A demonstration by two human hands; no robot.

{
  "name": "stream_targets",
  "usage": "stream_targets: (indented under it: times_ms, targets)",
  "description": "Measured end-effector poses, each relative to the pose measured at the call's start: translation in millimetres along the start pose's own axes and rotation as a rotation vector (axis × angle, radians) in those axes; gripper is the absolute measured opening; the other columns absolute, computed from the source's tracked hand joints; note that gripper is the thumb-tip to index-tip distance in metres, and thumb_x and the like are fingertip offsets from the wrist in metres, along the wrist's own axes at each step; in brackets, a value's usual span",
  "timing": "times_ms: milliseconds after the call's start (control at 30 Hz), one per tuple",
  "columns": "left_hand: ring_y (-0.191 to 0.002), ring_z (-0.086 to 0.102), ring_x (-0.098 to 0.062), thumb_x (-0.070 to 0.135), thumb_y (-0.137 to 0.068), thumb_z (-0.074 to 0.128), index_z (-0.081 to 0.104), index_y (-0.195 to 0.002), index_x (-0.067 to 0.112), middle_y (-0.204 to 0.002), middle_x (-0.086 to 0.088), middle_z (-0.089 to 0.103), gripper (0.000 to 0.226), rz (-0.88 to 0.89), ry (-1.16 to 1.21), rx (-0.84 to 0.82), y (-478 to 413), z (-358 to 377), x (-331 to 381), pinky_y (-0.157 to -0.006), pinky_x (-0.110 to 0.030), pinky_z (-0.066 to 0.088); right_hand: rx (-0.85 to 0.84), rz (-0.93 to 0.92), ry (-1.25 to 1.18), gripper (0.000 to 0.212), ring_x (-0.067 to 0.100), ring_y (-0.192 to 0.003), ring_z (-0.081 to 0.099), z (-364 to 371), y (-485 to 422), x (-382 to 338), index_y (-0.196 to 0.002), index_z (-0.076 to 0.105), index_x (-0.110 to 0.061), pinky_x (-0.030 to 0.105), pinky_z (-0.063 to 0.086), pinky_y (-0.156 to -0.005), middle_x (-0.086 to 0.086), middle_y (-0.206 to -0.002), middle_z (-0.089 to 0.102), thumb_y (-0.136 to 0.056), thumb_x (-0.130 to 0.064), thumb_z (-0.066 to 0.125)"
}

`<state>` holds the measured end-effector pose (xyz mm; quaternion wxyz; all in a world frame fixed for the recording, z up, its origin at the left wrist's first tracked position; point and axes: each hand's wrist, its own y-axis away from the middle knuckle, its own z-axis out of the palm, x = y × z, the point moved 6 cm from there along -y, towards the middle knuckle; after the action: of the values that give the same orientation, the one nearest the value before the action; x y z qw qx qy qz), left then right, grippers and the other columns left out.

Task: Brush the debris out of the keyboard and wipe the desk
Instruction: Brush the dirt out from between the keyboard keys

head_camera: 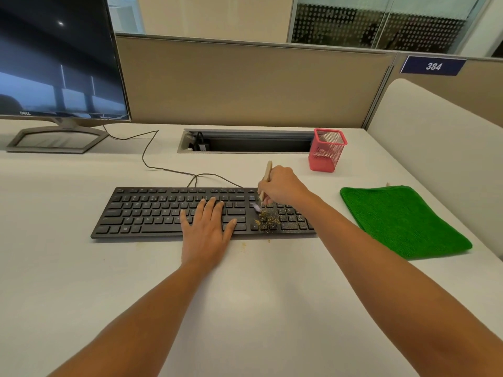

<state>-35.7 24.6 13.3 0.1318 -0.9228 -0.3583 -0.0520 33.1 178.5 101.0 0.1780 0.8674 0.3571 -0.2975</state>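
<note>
Keyboard [152,213]: black, with small pale legends.
Debris [268,217]: golden-yellow specks across the keys at its three o'clock end.
Brush [268,172]: pale wood handle, whitish-lilac bristles.
Cloth [402,221]: plain bright green, at three o'clock.
Mesh pot [326,151]: pinkish red, fine grid, at one o'clock.
Worktop [245,295]: off-white.
Partition [245,83]: beige.
Sign [432,66]: navy, white "384".
Monitor [54,58]: dark screen, grey stand, at ten o'clock.
Glass [353,25]: rows of pale dots.
</note>
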Motion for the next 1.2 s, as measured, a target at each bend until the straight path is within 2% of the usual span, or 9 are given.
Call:
stream_targets:
  times_ms: [200,300,467,567,667,800,933,1067,1200]
  targets:
    - [-0.146,0.011,-0.017,0.063,-0.077,-0.012,0.026,-0.148,0.021,-0.157,0.002,0.022,0.091,0.002,-0.002,-0.002,-1,0,1,-0.115,-0.053,0.001,0.023,-0.082,-0.095,0.031,0.027,-0.091,0.067,0,4,-13,-0.110,0.064,0.002,0.039,0.055,-0.085,0.017,-0.104,0.067,-0.094,-0.022,0.054]
    - [-0.146,0.012,-0.018,0.063,-0.077,-0.012,0.026,-0.148,0.020,-0.156,0.002,0.022,0.091,0.005,-0.003,0.002,0,-1,0,-0.115,-0.053,0.002,0.019,-0.088,0.074,0.031,0.023,-0.084,0.062,0,6,-9,-0.109,0.061,0.004,0.025,0.048,-0.065,0.013,-0.098,0.064,-0.096,-0.022,0.050]
    - [-0.146,0.013,-0.018,0.063,-0.078,-0.011,0.027,-0.148,0.020,-0.156,0.002,0.023,0.091,0.006,-0.001,0.009,-1,-1,0,-0.115,-0.053,0.003,0.143,-0.088,0.138,0.029,0.020,-0.075,0.054,-18,0,-6,-0.106,0.062,0.004,0.016,0.034,-0.050,0.013,-0.089,0.060,-0.096,-0.019,0.047]
    - [-0.146,0.011,-0.017,0.062,-0.077,-0.013,0.025,-0.148,0.021,-0.157,0.003,0.020,0.091,0.008,-0.011,0.000,0,0,1,-0.115,-0.052,0.001,0.173,-0.085,-0.001,0.032,0.019,-0.074,0.057,-16,-2,-4,-0.106,0.065,0.003,0.019,0.038,-0.054,0.017,-0.098,0.066,-0.096,-0.023,0.048]
    - [-0.146,0.010,-0.017,0.063,-0.078,-0.013,0.023,-0.149,0.021,-0.157,0.003,0.019,0.090,0.005,-0.008,-0.007,0,0,0,-0.115,-0.052,0.001,0.101,-0.032,0.001,0.031,0.023,-0.079,0.063,-7,-2,3,-0.108,0.063,0.003,0.021,0.045,-0.059,0.018,-0.102,0.066,-0.095,-0.022,0.050]
    - [-0.146,0.008,-0.016,0.060,-0.093,0.006,0.022,-0.149,0.022,-0.157,0.003,0.018,0.070,-0.001,-0.015,-0.023,0,1,0,-0.115,-0.052,0.000,-0.032,-0.014,0.036,0.028,0.029,-0.090,0.068,-1,1,1,-0.109,0.061,0.003,0.036,0.056,-0.084,0.017,-0.102,0.066,-0.093,-0.019,0.053]
    - [-0.146,0.011,-0.017,0.063,-0.078,-0.012,0.026,-0.148,0.021,-0.156,0.003,0.022,0.090,0.001,-0.010,-0.003,0,0,0,-0.115,-0.052,0.001,0.066,-0.039,-0.055,0.028,0.027,-0.086,0.068,-12,-1,-5,-0.106,0.063,0.004,0.034,0.056,-0.082,0.015,-0.098,0.066,-0.093,-0.019,0.053]
    - [-0.146,0.011,-0.017,0.062,-0.076,-0.014,0.025,-0.148,0.021,-0.157,0.003,0.021,0.092,0.000,-0.007,-0.005,0,0,0,-0.115,-0.052,0.001,0.114,-0.058,-0.014,0.032,0.020,-0.078,0.059,-10,4,-2,-0.107,0.064,0.002,0.021,0.044,-0.060,0.013,-0.094,0.063,-0.096,-0.025,0.050]
    - [-0.146,0.011,-0.017,0.063,-0.076,-0.014,0.025,-0.148,0.021,-0.157,0.003,0.021,0.092,-0.001,-0.005,-0.008,-1,-1,1,-0.115,-0.052,0.001,-0.011,-0.030,0.027,0.028,0.027,-0.088,0.069,-5,4,4,-0.108,0.062,0.003,0.034,0.056,-0.082,0.017,-0.102,0.067,-0.094,-0.019,0.053]
